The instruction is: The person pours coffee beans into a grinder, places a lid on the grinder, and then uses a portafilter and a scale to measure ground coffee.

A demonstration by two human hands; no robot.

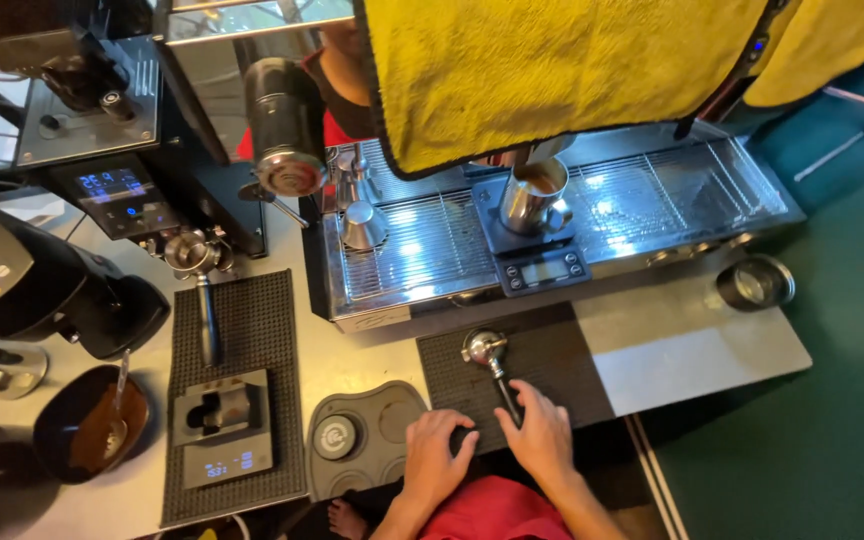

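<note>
Your right hand is closed round the black handle of the steel portafilter, which lies on the black rubber mat at lower centre of the frame. Your left hand rests flat and empty beside it. You look to be lifting it; a firm, level hold comes next.

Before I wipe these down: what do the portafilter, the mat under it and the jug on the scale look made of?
Portafilter: shiny metal head, dark matte handle, probably plastic. Mat: black, dull, likely rubber. Jug: polished metal with bright reflections, probably steel.
</note>
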